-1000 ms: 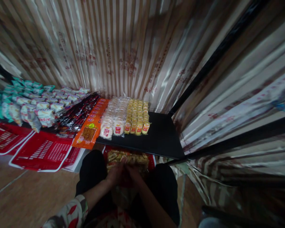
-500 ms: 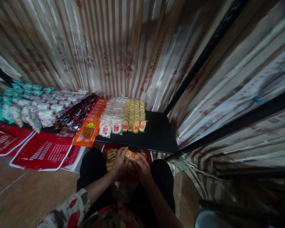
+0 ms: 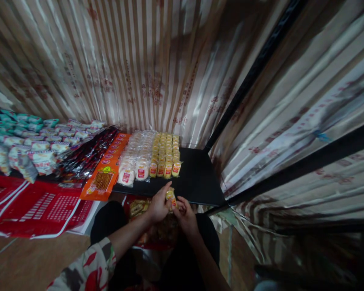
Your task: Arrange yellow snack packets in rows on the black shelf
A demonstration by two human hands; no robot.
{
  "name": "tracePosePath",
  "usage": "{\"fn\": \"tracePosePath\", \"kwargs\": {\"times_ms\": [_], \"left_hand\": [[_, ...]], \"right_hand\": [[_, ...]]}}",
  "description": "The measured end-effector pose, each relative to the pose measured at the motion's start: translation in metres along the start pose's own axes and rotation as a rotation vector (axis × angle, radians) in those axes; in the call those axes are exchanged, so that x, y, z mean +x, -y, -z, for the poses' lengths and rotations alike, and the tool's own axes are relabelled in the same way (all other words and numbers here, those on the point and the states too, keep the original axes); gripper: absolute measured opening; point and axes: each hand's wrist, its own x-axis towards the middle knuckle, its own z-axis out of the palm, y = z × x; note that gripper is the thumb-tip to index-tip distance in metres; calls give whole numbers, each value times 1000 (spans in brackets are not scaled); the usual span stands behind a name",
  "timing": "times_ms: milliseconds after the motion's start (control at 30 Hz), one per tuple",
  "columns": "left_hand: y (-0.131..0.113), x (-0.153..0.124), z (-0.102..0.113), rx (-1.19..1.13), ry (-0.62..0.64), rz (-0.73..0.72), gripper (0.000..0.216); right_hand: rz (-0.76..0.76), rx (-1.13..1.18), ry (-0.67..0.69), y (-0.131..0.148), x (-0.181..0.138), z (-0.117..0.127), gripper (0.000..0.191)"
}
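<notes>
Currently, a small yellow packet [image 3: 170,195] is held up between the two hands, its label end showing past the fingers [image 3: 164,191]. The left hand [image 3: 158,208] has its fingers drawn in narrow around the left flank and far end of the packet; the right hand [image 3: 186,218] has its fingers loosely curled, thumb at the near end, and whether these truly grip or merely touch I cannot tell. The packet's long axis runs roughly away from the person, its far end leaning a little left. Both hands are at the packet, but the left reaches farther along it. Straight ahead of the fingers, beyond the front edge of the black shelf [image 3: 197,173], stand the rows of yellow packets [image 3: 166,153], apart from the held one and nearly in line with its axis. The bare part of the shelf lies ahead and to the right of the fingers, on the right hand's side. Farther left from the fingers come the round white packets [image 3: 136,157], then an orange bag [image 3: 104,173]. Below and nearer the body than the fingers, a red basket [image 3: 125,203] between the knees holds loose packets [image 3: 138,207], partly hidden by the forearms.
</notes>
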Motion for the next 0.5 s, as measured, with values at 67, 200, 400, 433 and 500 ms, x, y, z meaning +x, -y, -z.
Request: {"fn": "tracePosePath", "kwargs": {"times_ms": [67, 200, 400, 433, 500], "left_hand": [[-5, 11, 0, 25, 18, -49, 58], [-13, 36, -7, 59, -45, -76, 50], [-12, 55, -23, 134, -231, -6, 48], [-11, 55, -25, 162, -241, -3, 49], [-7, 52, -28, 213, -227, -7, 49]], "right_hand": [[-2, -112, 17, 9, 9, 6, 47], [83, -246, -37, 18, 35, 12, 35], [190, -397, -174, 20, 77, 14, 32], [191, -435, -183, 21, 83, 14, 30], [177, -520, -193, 24, 93, 14, 29]]}}
